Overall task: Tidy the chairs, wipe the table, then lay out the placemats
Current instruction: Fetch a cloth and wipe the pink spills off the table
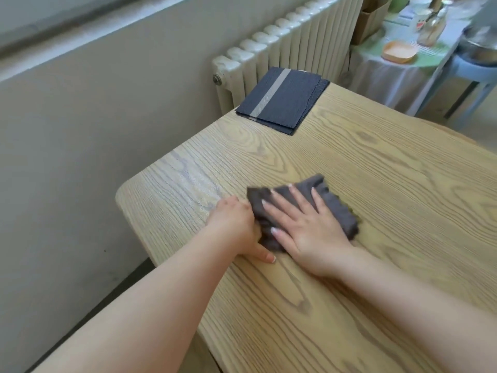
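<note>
left-hand fingers [236, 208] hidden (curled under), side-table clutter [433, 25] blurred

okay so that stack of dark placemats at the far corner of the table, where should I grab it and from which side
Probably from the near edge of the stack of placemats. It lies flat on the table, with the lower mats' edges stepping out along its near and right sides, so fingers could slide under there and the thumb clamp on top. Its far side sits against the radiator, leaving little room. Both hands are busy with the grey cloth.

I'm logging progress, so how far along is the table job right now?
Chairs: none in view, so cannot tell. In hand: the right hand presses a dark grey cloth flat on the light wooden table; the left hand grips its edge. Left: the folded navy placemats with a pale stripe remain stacked at the far corner.
</note>
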